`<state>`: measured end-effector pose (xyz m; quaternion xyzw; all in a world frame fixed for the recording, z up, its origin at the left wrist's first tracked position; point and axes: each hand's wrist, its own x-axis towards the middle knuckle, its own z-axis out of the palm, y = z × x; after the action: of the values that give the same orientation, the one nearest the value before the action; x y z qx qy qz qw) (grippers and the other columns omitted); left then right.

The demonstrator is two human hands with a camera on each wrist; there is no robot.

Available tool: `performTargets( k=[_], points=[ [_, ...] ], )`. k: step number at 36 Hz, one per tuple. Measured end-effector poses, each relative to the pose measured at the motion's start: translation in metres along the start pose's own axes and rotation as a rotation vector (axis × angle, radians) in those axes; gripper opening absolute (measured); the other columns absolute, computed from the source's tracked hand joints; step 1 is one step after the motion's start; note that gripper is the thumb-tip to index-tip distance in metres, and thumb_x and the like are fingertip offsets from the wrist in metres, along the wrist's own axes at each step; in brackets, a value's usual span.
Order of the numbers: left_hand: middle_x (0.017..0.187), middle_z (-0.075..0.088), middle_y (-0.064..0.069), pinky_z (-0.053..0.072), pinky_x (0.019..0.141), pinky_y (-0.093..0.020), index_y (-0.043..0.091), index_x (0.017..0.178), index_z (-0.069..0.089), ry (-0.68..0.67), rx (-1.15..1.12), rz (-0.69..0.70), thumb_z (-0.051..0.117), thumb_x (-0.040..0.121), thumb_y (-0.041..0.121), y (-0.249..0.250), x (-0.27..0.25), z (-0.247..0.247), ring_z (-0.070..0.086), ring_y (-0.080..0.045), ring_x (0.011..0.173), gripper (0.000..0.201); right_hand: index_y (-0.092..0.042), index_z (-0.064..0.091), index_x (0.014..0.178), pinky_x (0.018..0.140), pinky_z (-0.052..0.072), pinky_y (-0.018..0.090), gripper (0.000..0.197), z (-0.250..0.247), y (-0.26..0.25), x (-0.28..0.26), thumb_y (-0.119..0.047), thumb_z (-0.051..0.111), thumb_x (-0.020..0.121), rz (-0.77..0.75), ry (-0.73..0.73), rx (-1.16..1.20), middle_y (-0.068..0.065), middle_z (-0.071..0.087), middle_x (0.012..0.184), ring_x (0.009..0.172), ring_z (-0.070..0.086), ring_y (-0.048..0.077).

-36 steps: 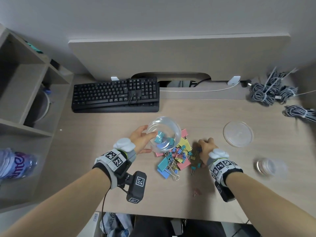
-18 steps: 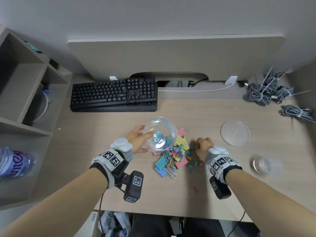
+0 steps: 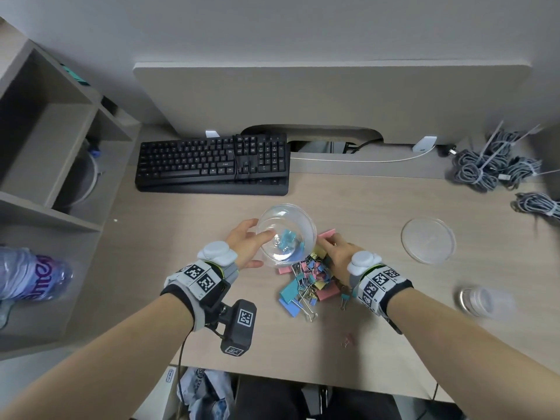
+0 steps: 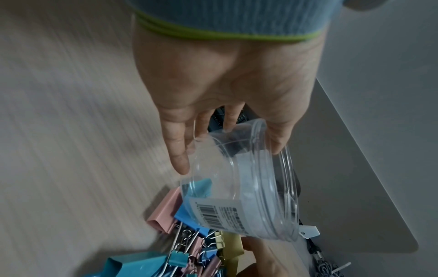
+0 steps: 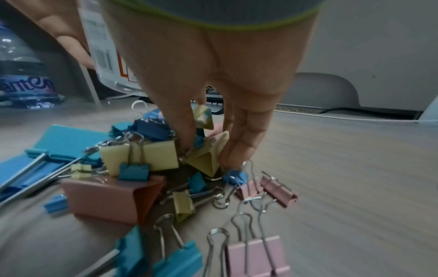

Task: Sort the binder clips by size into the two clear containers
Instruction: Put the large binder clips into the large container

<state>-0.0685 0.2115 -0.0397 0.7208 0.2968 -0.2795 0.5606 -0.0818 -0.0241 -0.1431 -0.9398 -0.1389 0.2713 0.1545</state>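
Observation:
My left hand (image 3: 247,242) grips a clear round container (image 3: 286,234) and holds it tilted just above the desk, its mouth facing up. A teal clip (image 3: 286,239) lies inside. In the left wrist view the thumb is on the rim of the container (image 4: 251,187) and the fingers lie behind its wall. A pile of coloured binder clips (image 3: 306,283) in several sizes lies under and right of it. My right hand (image 3: 338,253) reaches down into the pile. Its thumb and fingers (image 5: 239,144) close around a yellow clip (image 5: 206,157), with a small blue clip (image 5: 198,142) at the thumb tip.
A clear lid (image 3: 428,241) lies right of the pile. A second clear container (image 3: 481,301) lies blurred near the right front edge. A black keyboard (image 3: 212,163) sits behind, cable bundles (image 3: 491,165) at back right, a water bottle (image 3: 30,274) on the left shelf. One stray pink clip (image 3: 348,339) lies near the front.
My right hand has moved left from the pile's right side onto its top, close to the container. The left hand keeps the tilted container in about the same place.

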Motion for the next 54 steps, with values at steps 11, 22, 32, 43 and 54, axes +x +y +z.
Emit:
performTargets(
  k=[11,22,32,43,54],
  points=[
    [0.13,0.058,-0.009,0.056,0.089,-0.051,0.024,0.139,0.045,-0.009,0.018,0.005,0.07,0.086,0.03,0.0,0.005,-0.001,0.054,-0.023,0.105,0.06,-0.018,0.044,0.112,0.061,0.045,0.034,0.04,-0.007,-0.002,0.001,-0.027,0.064,0.079,0.262,0.174,0.11,0.008,0.055,0.109,0.078,0.064,0.033],
    [0.135,0.052,-0.011,0.054,0.092,-0.051,0.022,0.144,0.038,-0.018,0.03,-0.004,0.071,0.086,0.03,0.01,0.015,0.003,0.051,-0.027,0.112,0.067,-0.013,0.044,0.116,0.066,0.037,0.028,0.049,-0.048,0.011,-0.015,-0.025,0.07,0.078,0.297,0.252,0.294,0.006,0.06,0.1,0.081,0.054,0.023],
    [0.139,0.047,-0.014,0.055,0.086,-0.046,0.022,0.143,0.035,0.056,0.044,0.011,0.07,0.087,0.031,0.015,0.024,0.005,0.054,-0.03,0.111,0.067,-0.023,0.062,0.107,0.07,0.043,0.026,0.032,-0.094,0.006,-0.022,-0.047,0.063,0.085,0.283,0.393,0.492,-0.005,0.063,0.08,0.084,0.062,0.021],
    [0.137,0.046,-0.013,0.058,0.082,-0.043,0.022,0.146,0.03,0.024,0.092,0.071,0.064,0.088,0.046,0.024,0.02,0.005,0.053,-0.025,0.106,0.071,-0.021,0.047,0.105,0.067,0.046,0.032,0.045,-0.111,-0.047,-0.01,-0.049,0.068,0.076,0.027,0.342,0.337,-0.002,0.06,0.088,0.08,0.056,0.019],
    [0.127,0.051,-0.01,0.057,0.081,-0.043,0.019,0.144,0.034,0.066,0.001,0.036,0.065,0.09,0.035,0.022,0.018,0.007,0.053,-0.024,0.104,0.064,-0.015,0.056,0.115,0.093,0.044,0.032,0.04,-0.1,-0.043,0.004,-0.041,0.063,0.086,-0.035,0.412,0.277,0.0,0.054,0.121,0.107,0.051,0.018]
  ],
)
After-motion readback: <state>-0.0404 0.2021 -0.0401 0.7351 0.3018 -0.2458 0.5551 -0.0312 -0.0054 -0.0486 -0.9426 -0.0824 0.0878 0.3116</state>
